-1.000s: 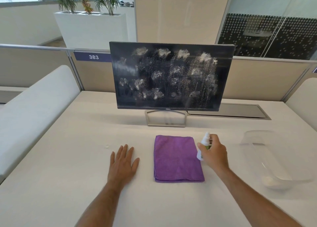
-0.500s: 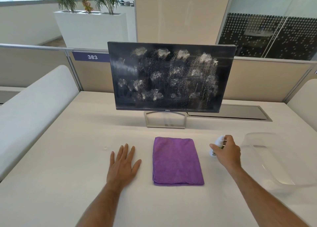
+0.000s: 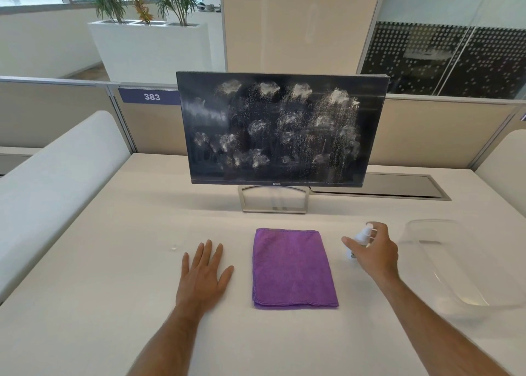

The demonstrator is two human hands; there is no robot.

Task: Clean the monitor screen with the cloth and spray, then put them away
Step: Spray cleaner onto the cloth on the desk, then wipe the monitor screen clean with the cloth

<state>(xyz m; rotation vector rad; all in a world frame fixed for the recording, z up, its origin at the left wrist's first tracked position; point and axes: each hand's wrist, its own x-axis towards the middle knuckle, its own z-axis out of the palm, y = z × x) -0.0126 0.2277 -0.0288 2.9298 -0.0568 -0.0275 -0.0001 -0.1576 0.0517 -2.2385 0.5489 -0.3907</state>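
The dark monitor (image 3: 281,128) stands at the back of the desk, its screen covered with white spray blotches and drips. A folded purple cloth (image 3: 293,267) lies flat on the desk in front of it. My left hand (image 3: 203,276) rests palm down to the left of the cloth, fingers spread, holding nothing. Right of the cloth, my right hand (image 3: 375,250) curls around a small white spray bottle (image 3: 361,236). The bottle's base is down at the desk, and my thumb sticks out to its left.
A clear plastic tub (image 3: 455,264) sits at the desk's right edge, just beyond my right hand. A grey cable hatch (image 3: 398,186) lies behind the monitor's metal stand (image 3: 273,200). Low partitions border the desk at the back and left.
My right hand carried the spray bottle from the cloth's right edge further right and lowered it to the desk. In the last half second my thumb spread a little. The left hand stayed put.
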